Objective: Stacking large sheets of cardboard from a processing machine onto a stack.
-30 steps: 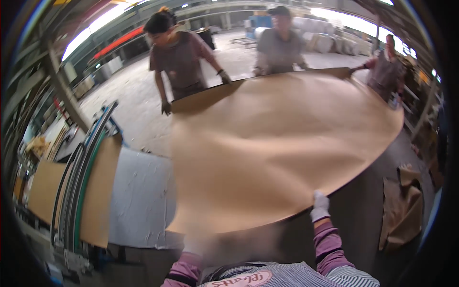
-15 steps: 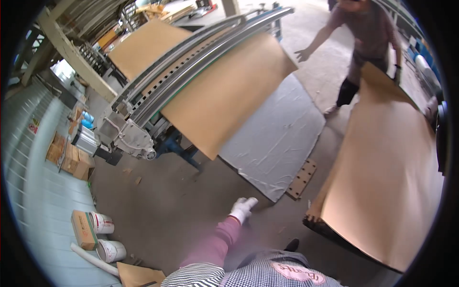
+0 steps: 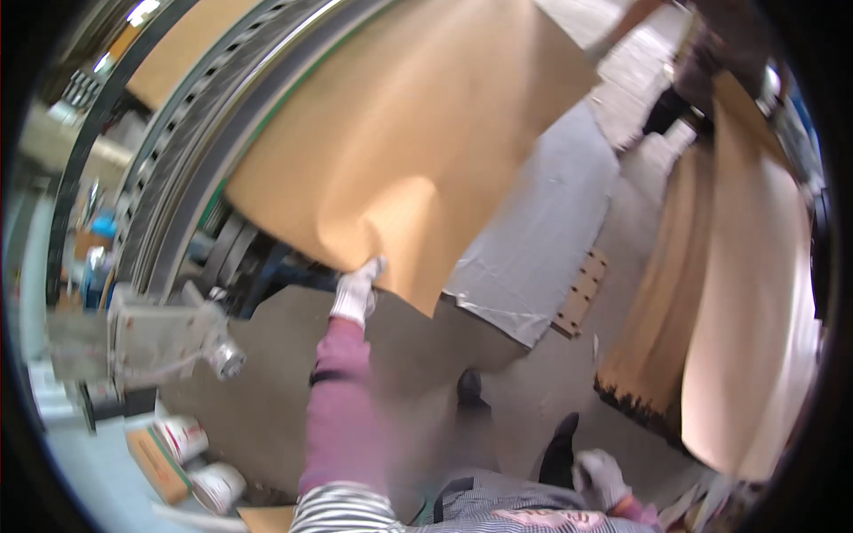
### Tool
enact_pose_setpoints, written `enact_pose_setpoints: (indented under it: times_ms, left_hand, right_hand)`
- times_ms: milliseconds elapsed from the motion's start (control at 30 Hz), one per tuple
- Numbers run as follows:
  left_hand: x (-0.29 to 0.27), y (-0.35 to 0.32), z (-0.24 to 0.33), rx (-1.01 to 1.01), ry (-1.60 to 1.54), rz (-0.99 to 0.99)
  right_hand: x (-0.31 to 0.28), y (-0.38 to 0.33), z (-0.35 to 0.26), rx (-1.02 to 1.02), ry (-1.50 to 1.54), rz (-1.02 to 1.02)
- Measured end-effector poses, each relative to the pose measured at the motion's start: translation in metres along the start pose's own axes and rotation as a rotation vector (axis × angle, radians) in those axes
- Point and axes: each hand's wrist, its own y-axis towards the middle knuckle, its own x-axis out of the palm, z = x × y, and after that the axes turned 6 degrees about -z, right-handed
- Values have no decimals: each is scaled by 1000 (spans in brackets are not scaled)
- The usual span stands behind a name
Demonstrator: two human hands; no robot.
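Observation:
My left hand (image 3: pixel 359 282), in a white knit glove, is closed on the near edge of a thin brown sheet (image 3: pixel 426 133). The sheet bulges upward beside my thumb. It extends from a long roller machine (image 3: pixel 191 147) on the left and partly covers a grey wrapped surface (image 3: pixel 542 231). My right hand (image 3: pixel 601 478), also gloved in white, hangs low by my apron with loosely bent fingers, and nothing shows in it. A co-worker's hand (image 3: pixel 606 46) is at the sheet's far right corner; whether it grips there is unclear.
On the right stands a stack of brown sheets (image 3: pixel 653 293) with a large curved sheet (image 3: pixel 751 302) over it. A board with holes (image 3: pixel 581 293) lies by the grey surface. The machine's metal end housing (image 3: pixel 164 338) juts out at left, near white buckets (image 3: pixel 218 487) and a carton (image 3: pixel 158 464).
My left hand has moved up and left and taken hold of the sheet's edge, which now buckles. My right hand has come into view. The co-worker's hand has come to the far corner.

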Motion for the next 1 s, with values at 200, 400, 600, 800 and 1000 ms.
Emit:
enact_pose_setpoints:
  times_ms: [200,400,600,800,1000]
  left_hand:
    - [59,-126,-3,12,26,-255]
    - [119,-243,71,-151,-80,-306]
    - [175,-317,126,-172,-551,-818]
    - [202,-358,122,149,-359,-794]
    - [263,-433,82,-42,-83,-454]
  right_hand:
    - [-41,48,-181,0,1563,-198]
    - [-55,8,-184,-358,1971,39]
    - [-116,-111,-147,-799,1440,147]
    - [-176,-207,-26,-308,-312,1297]
    - [-161,-192,143,-159,-283,1133]
